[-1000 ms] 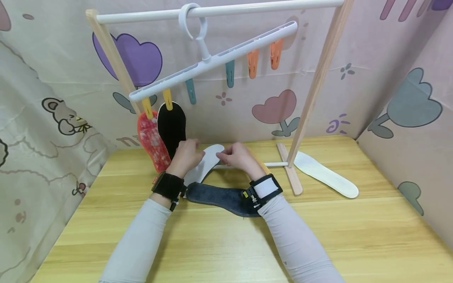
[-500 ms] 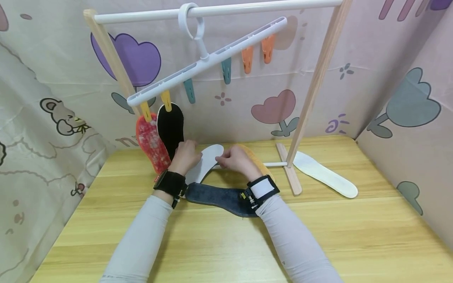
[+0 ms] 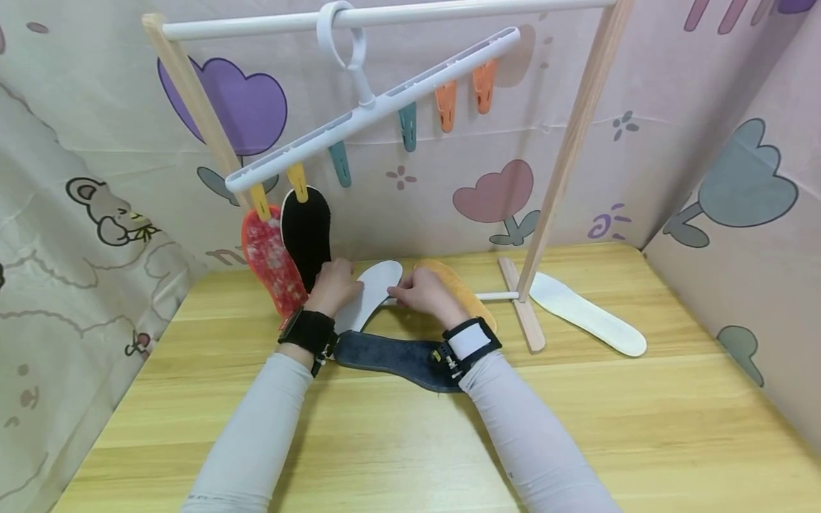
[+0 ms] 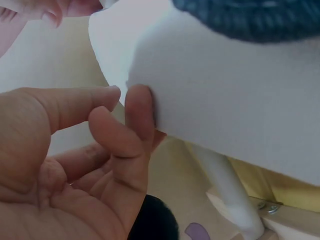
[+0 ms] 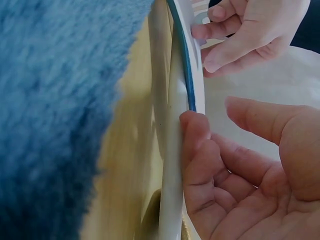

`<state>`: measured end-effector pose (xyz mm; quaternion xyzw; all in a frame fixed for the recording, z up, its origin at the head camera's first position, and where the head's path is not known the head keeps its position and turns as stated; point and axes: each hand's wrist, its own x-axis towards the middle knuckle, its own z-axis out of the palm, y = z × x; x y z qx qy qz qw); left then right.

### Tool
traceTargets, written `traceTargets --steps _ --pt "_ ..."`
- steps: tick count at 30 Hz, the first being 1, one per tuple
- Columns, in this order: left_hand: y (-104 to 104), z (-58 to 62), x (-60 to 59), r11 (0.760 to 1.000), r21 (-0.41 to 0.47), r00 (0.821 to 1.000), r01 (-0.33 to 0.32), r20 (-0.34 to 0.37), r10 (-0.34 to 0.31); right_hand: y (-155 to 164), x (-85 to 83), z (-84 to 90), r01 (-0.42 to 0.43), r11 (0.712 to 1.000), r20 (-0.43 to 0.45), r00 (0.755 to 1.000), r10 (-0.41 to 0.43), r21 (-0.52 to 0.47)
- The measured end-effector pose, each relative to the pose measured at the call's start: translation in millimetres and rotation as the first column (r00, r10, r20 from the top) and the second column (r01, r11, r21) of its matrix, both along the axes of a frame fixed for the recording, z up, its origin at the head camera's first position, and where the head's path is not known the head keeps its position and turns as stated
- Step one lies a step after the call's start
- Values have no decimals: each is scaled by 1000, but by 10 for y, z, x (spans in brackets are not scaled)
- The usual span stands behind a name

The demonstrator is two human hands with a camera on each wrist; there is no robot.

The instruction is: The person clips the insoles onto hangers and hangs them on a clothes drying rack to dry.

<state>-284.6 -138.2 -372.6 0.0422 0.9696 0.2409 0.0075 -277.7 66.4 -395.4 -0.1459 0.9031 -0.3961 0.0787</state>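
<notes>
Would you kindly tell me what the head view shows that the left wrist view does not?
Only the head view shows the hanger with its coloured clips, the red insole and black insole hanging from it, and the orange insole. Only the left wrist view shows the left hand's fingertips against the white insole's edge. Both show the white insole and dark blue insole.

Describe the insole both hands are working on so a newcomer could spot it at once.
Under the wooden drying rack, on the table, find the two hands; between the left hand and right hand lies a white insole. Unlike the dark blue insole in front and the orange insole beside it, it is plain white.
</notes>
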Motion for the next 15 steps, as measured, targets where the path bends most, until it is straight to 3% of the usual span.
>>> traceTargets --steps 11,15 --pt "-30 -18 35 998 17 998 54 18 -55 -35 -33 -27 -9 1000 12 1000 9 28" --pt "0 -22 19 999 12 999 38 36 -38 -16 -35 -22 3 999 21 1000 -3 36"
